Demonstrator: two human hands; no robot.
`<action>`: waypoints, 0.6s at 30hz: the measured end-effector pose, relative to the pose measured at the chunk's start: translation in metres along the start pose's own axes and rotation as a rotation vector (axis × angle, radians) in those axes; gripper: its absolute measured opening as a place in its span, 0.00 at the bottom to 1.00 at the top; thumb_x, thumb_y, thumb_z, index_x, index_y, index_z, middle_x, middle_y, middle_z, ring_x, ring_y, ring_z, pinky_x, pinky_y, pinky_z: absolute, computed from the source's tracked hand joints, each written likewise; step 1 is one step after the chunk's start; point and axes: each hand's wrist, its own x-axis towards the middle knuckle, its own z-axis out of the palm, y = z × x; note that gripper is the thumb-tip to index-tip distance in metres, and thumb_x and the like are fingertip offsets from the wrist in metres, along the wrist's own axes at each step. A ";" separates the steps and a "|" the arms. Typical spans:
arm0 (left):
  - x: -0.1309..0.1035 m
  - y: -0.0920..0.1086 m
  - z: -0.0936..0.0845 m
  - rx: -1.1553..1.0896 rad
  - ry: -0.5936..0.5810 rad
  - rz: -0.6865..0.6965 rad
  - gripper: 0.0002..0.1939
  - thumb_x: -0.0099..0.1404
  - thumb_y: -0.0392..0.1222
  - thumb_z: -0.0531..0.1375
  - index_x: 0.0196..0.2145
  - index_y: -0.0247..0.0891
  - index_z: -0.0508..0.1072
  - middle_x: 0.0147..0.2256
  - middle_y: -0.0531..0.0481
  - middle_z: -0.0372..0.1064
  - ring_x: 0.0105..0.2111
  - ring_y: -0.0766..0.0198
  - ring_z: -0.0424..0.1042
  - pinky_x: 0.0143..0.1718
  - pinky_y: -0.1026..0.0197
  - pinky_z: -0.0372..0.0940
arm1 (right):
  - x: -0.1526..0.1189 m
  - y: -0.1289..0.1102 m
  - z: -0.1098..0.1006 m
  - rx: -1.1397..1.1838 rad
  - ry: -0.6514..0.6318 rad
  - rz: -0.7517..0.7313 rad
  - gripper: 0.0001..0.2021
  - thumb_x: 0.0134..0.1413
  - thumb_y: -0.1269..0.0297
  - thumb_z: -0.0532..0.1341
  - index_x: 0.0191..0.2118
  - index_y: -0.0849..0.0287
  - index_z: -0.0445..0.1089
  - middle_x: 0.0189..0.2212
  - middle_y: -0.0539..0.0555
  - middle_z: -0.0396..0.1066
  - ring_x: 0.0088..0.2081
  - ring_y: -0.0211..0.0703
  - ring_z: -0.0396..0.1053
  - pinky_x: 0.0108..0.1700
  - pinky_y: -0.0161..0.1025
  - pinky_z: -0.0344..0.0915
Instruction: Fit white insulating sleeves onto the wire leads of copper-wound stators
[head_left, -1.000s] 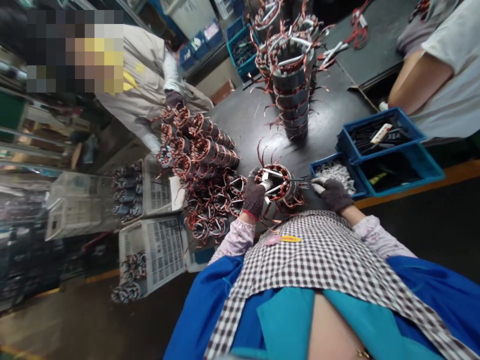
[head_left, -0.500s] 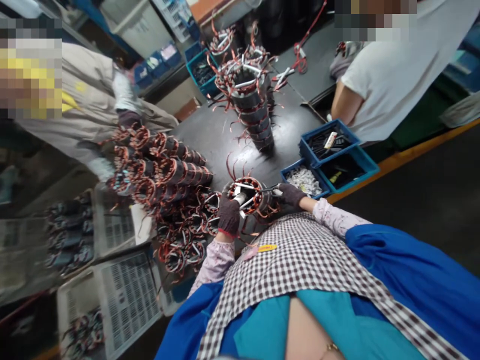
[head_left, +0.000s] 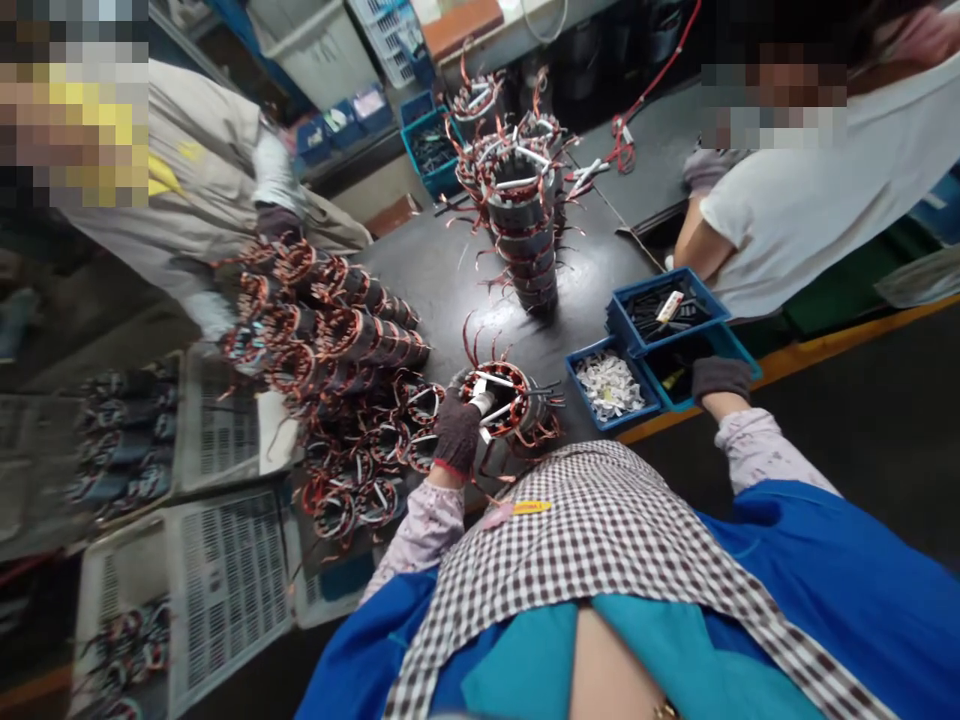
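Observation:
A motor stator (head_left: 529, 400) with copper windings, white sleeves and loose wire ends stands on the table in front of me. My left hand (head_left: 457, 430), in a dark knitted glove with bare-looking fingertips, is closed on its left rim, with the thumb at the inner opening. Black sleeves stick out from the stator's right side. My right hand (head_left: 720, 380), gloved alike, reaches over the near right edge of a blue bin (head_left: 679, 408) with dark contents and a yellow item. Its fingertips are hard to make out there.
Beside that bin are one of white pieces (head_left: 611, 385) and one of black sleeves (head_left: 667, 308). A tall stack of stators (head_left: 525, 230) stands ahead; more stators (head_left: 360, 340) crowd the left. Co-workers stand at left and right. Plastic crates (head_left: 229, 590) sit lower left.
My right hand has left the stator's right side and moved right to the blue bin. Black sleeves now show on the stator where it was. My left hand stays on the stator.

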 end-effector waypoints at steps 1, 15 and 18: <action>0.000 -0.001 0.000 -0.003 0.010 0.005 0.42 0.49 0.47 0.78 0.62 0.40 0.80 0.44 0.45 0.86 0.44 0.49 0.86 0.51 0.50 0.82 | 0.000 0.002 -0.001 0.026 0.000 0.005 0.17 0.69 0.79 0.60 0.48 0.76 0.88 0.43 0.83 0.82 0.53 0.68 0.84 0.46 0.54 0.65; 0.003 -0.006 0.005 -0.062 0.052 -0.009 0.46 0.47 0.49 0.82 0.64 0.40 0.79 0.41 0.47 0.86 0.43 0.50 0.87 0.54 0.49 0.82 | -0.082 -0.114 0.016 0.746 -0.142 -0.582 0.17 0.75 0.71 0.63 0.61 0.57 0.84 0.59 0.61 0.84 0.58 0.50 0.80 0.63 0.42 0.72; 0.003 -0.005 0.006 -0.060 0.050 -0.020 0.46 0.47 0.50 0.82 0.63 0.40 0.79 0.41 0.46 0.86 0.42 0.51 0.87 0.54 0.48 0.82 | -0.082 -0.147 0.028 0.748 -0.211 -0.495 0.15 0.74 0.73 0.64 0.57 0.58 0.86 0.59 0.63 0.85 0.58 0.50 0.79 0.62 0.40 0.70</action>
